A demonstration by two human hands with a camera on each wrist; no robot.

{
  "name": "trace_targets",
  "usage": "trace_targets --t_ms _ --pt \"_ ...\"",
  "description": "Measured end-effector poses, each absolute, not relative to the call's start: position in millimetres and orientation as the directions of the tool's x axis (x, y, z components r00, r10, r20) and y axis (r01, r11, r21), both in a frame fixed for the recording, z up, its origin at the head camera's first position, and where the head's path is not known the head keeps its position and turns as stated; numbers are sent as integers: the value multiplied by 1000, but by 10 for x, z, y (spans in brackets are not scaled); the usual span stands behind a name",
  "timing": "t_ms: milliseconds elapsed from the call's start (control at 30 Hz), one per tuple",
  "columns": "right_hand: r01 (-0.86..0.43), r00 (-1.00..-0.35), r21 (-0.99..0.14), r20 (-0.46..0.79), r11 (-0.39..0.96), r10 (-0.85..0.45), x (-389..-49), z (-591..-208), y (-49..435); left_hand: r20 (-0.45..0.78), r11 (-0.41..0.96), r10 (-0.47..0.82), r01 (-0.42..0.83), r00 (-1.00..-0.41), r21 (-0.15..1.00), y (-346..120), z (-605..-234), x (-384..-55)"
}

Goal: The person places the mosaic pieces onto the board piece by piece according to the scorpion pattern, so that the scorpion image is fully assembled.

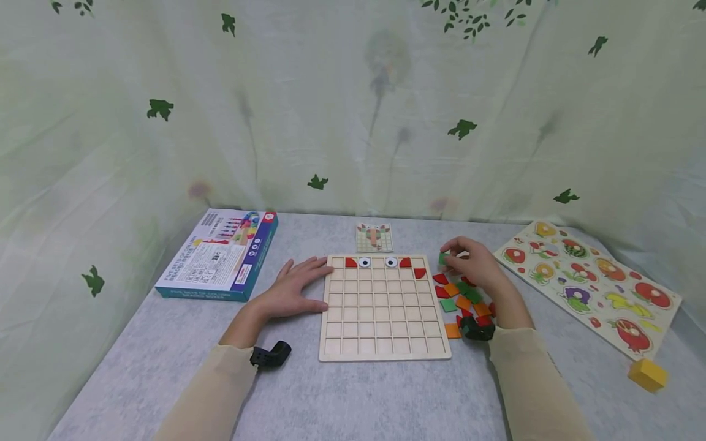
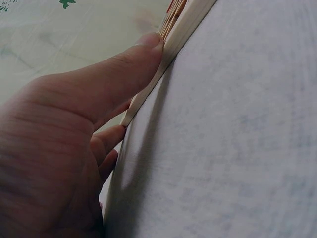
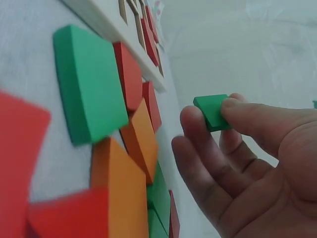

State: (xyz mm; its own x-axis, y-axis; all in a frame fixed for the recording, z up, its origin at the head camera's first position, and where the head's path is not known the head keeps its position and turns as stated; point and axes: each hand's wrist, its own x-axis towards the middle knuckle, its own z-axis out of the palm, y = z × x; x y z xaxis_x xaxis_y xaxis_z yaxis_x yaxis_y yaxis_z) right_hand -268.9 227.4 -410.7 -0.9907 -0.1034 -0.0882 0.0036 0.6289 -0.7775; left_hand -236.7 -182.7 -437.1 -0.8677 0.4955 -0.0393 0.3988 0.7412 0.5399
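Note:
A wooden grid board (image 1: 385,331) lies flat in the middle of the table. Along its top rows sit two eye tiles (image 1: 364,262) and several red rounded tiles (image 1: 420,273). My left hand (image 1: 289,291) rests against the board's left edge, fingers extended and thumb tip touching the rim. Between thumb and fingertips my right hand (image 1: 474,263) pinches a green square tile (image 3: 210,111), lifted beyond the board's upper right corner. Below that hand spreads a loose pile of red, orange and green tiles (image 1: 448,304), partly hidden by the right wrist's black camera (image 1: 477,329).
Behind the board is a small pattern card (image 1: 374,237). A blue-and-white box (image 1: 215,254) lies at the back left. On the right are a fruit-picture board (image 1: 598,285) and a yellow block (image 1: 648,375). A leaf-print curtain (image 1: 353,122) hangs behind the table.

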Motion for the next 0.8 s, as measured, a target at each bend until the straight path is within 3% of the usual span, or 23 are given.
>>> trace_targets --t_ms 267,800 --pt "-40 -984 -830 -63 556 -164 -2684 -4101 2157 -34 741 496 403 -868 537 -1825 -4368 -2366" --pt "-64 -955 -822 -114 566 -273 -2683 -4095 2023 -33 741 494 401 -869 538 -1829 -4376 -2366"
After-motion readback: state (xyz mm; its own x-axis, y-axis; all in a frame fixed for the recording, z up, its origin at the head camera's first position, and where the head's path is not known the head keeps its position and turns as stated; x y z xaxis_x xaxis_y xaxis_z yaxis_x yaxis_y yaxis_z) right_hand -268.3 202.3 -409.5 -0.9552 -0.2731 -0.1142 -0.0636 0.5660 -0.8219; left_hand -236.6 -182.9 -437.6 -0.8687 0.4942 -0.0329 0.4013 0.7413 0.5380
